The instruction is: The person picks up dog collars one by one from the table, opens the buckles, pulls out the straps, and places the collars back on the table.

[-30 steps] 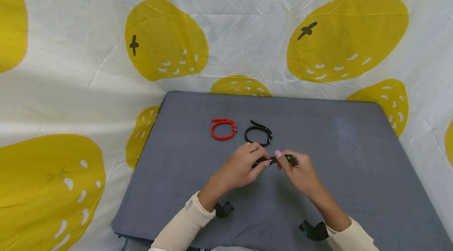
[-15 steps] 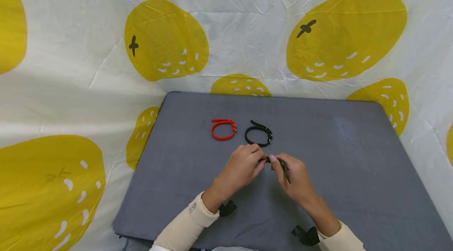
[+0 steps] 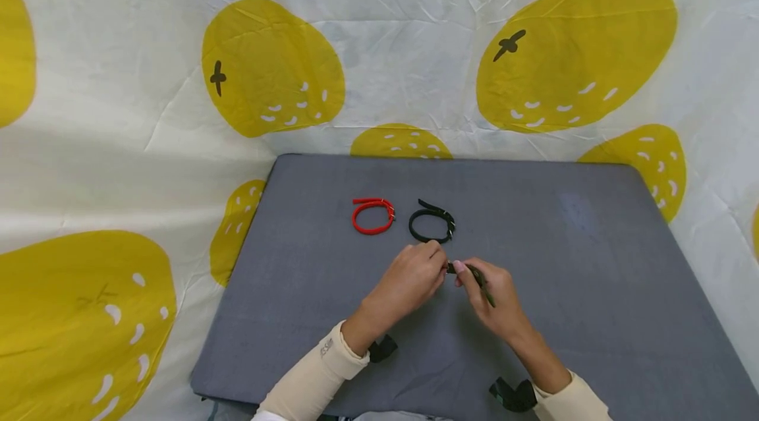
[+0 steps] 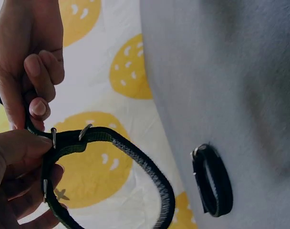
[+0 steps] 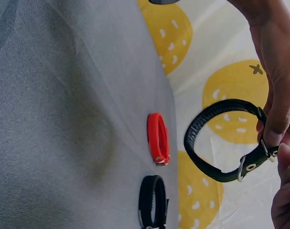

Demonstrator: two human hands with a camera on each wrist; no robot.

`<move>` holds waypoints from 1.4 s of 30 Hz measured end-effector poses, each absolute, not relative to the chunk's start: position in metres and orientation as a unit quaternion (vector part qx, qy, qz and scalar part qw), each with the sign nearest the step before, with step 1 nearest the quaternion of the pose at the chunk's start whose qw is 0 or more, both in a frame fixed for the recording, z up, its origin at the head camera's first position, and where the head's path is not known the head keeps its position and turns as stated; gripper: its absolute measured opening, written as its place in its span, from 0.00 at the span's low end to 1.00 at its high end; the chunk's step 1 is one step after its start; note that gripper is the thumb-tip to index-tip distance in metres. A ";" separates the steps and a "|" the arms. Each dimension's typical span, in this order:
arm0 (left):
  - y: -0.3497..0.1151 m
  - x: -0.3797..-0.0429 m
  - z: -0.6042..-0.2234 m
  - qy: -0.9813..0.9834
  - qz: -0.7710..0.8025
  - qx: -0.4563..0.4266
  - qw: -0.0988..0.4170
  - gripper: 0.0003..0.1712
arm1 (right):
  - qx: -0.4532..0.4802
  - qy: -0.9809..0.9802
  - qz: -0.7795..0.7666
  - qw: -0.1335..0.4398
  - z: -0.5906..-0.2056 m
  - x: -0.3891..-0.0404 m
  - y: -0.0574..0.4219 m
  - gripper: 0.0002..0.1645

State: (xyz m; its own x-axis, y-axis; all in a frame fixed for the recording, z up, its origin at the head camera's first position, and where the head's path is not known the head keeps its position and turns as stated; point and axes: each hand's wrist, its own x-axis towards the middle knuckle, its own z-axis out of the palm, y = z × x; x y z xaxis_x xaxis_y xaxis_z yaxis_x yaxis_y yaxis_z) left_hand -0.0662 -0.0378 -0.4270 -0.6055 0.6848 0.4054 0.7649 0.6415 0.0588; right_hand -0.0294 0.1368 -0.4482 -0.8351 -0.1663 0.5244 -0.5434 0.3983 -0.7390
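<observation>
A dark green buckled collar (image 5: 228, 176) with metal rings and eyelets is held up over the table, its band bent into a loop. My left hand (image 3: 406, 282) pinches it at the buckle, thumb on the band in the left wrist view. My right hand (image 3: 497, 296) grips the strap's end piece (image 3: 481, 284) just beyond the buckle, its tail angling down past the thumb. The two hands' fingertips nearly meet. Beyond them lie a black collar (image 3: 441, 212) and, to its left, a red collar (image 3: 370, 232), both looped and buckled on the table.
The grey padded table (image 3: 551, 243) carries the two looped collars near its middle. Behind it and on the left hangs a white cloth (image 3: 409, 65) with yellow fruit prints. Black straps (image 3: 513, 396) hang at both wrists.
My right hand has drawn in toward the left one, and the strap's tail has swung from sideways to pointing down toward me. The black and red collars stay put.
</observation>
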 end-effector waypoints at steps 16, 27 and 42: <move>-0.039 -0.074 -0.451 -0.880 -0.143 -0.446 0.080 0.06 | 0.200 -0.823 0.529 0.055 -0.432 -0.032 0.141 0.16; -0.039 -0.078 -0.461 -0.870 -0.226 -0.431 0.075 0.02 | 0.163 -0.823 0.544 0.034 -0.432 -0.038 0.144 0.15; -0.040 -0.074 -0.465 -0.862 -0.247 -0.399 0.190 0.07 | 0.135 -0.816 0.561 0.037 -0.429 -0.039 0.142 0.14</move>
